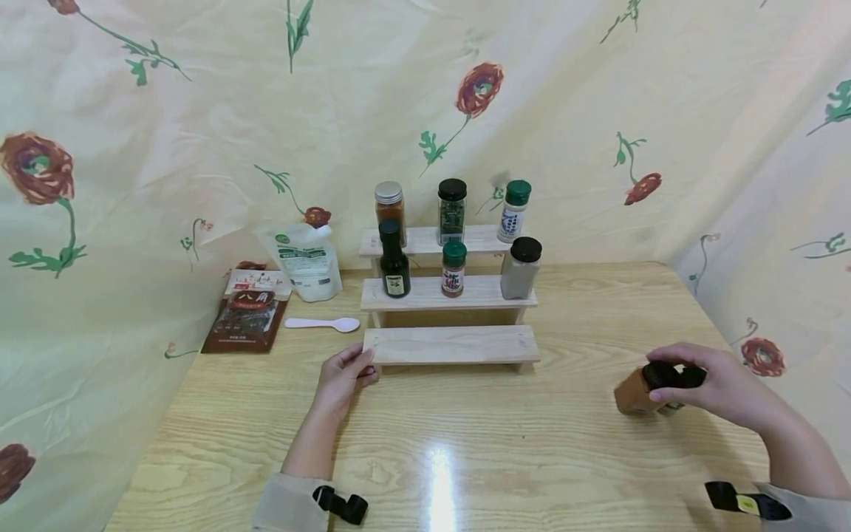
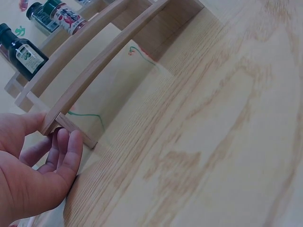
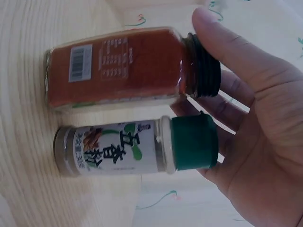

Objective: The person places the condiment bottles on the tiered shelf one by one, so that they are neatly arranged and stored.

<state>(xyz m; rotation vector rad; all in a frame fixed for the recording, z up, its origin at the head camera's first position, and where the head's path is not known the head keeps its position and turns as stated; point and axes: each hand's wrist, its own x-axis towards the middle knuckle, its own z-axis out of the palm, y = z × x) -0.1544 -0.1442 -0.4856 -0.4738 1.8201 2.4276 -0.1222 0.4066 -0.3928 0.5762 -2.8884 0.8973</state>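
My left hand (image 1: 343,380) pinches the left end of the lowest step of a three-step wooden rack (image 1: 452,346), thumb on top and fingers curled beneath, as the left wrist view shows. At the right of the table, my right hand (image 1: 721,388) grips a glass spice jar (image 3: 118,68) of red-brown powder by its black cap, the thumb on the near side. Right beside that jar is a spice shaker (image 3: 116,149) with a green cap and white label, under the same hand. Both stand upright, their bases close to the tabletop.
The rack's middle step bears a dark bottle (image 1: 395,270), a green-capped shaker (image 1: 453,275) and a black-capped jar (image 1: 521,273); three more containers stand on top. To its left are a white pouch (image 1: 309,266), a brown packet (image 1: 249,314) and a white spoon (image 1: 322,324). Flowered cloth hangs behind.
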